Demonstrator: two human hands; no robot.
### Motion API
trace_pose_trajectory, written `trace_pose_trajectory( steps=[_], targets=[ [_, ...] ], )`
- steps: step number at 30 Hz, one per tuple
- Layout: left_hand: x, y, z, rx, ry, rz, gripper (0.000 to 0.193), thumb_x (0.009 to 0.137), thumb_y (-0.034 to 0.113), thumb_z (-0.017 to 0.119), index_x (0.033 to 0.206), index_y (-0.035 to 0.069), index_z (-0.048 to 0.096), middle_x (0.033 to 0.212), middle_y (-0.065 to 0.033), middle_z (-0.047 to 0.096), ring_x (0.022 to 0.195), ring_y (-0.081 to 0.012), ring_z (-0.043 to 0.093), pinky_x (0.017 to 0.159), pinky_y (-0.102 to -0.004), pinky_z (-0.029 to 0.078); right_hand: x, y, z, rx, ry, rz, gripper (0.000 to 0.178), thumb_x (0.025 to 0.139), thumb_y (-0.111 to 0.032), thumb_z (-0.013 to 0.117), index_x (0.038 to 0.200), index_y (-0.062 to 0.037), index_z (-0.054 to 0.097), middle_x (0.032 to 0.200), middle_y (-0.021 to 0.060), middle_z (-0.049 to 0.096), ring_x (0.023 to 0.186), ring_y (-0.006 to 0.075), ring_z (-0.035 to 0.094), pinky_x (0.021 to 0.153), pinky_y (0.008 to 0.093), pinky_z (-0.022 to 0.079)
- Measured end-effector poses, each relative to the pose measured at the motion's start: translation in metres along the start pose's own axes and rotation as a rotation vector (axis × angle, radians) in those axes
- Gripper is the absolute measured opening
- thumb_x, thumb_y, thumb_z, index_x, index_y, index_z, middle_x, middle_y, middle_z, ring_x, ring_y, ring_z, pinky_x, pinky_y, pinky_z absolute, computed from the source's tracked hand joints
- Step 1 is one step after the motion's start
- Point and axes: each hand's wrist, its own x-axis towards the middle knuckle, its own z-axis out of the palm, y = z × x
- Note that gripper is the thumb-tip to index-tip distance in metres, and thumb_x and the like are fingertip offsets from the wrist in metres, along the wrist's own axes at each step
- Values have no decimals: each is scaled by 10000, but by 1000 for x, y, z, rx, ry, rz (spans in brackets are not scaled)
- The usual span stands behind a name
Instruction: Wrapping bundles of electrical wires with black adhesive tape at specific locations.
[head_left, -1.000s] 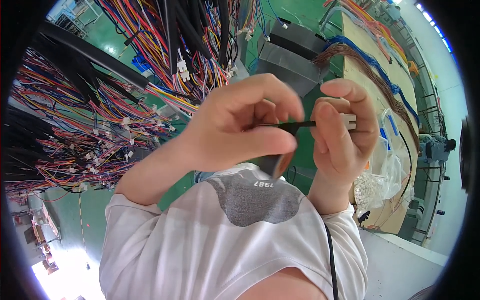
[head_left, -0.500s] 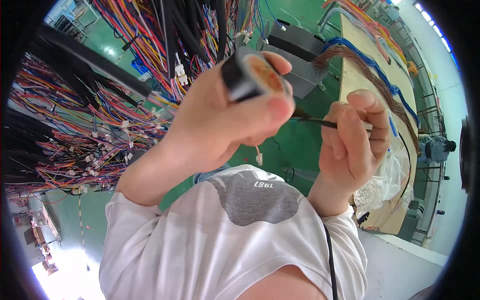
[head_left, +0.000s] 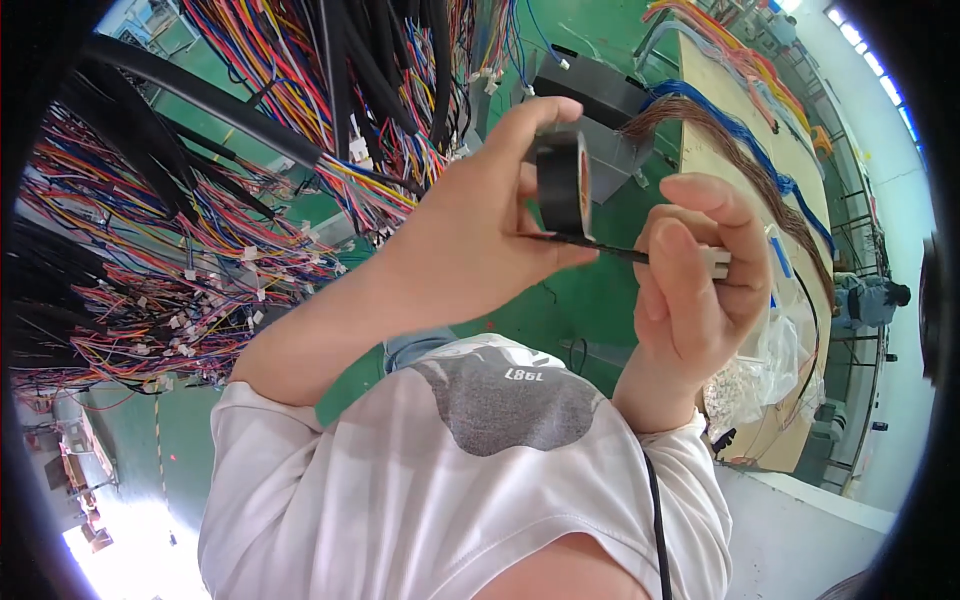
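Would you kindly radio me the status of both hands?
Left hand holding black tape roll; right hand gripping white connector; dark strand between hands; no obstruction seen there.

A black tape roll stands over a dark cable with a white connector.

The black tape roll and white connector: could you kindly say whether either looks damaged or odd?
Nothing stands out: the black tape roll in the left hand and the white connector in the right hand show no visible damage, though the connector is partly hidden.
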Motion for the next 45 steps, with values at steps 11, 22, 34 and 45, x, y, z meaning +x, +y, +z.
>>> trace_pose_trajectory(
  steps=[11, 22, 34, 45],
  targets=[
    [-10, 19, -21, 522, -291, 850, 674, 541, 189, 785, 1089, 29, 426, 867, -107, 485, 656, -86, 440, 509, -183, 339, 11, -18, -18, 433, -33, 81, 280, 763, -5, 504, 1015, 114, 472, 489, -12, 417, 362, 11, 276, 344, 165, 158],
    [-5, 16, -10, 692, -94, 32, 651, 658, 272, 733, 1141, 51, 357, 860, -107, 539, 637, -211, 539, 554, -301, 456, -1, -16, -2, 190, 34, 104, 268, 755, -4, 504, 998, 107, 489, 514, -13, 453, 386, 9, 309, 365, 163, 161],
    [-13, 16, -29, 536, -298, 838, 586, 619, 195, 745, 1091, 7, 452, 899, -142, 469, 656, -85, 412, 515, -201, 332, 11, -15, -28, 488, 4, 67, 266, 777, 23, 456, 1027, 114, 475, 488, -14, 407, 381, 10, 268, 340, 162, 157],
    [0, 20, -8, 768, -6, 0, 754, 657, 151, 746, 1272, 94, 315, 935, -31, 522, 809, -92, 519, 687, -221, 439, 7, -13, -11, 225, 95, 62, 242, 754, -11, 503, 961, 114, 505, 494, -21, 420, 368, 0, 269, 355, 158, 152]
  ],
)
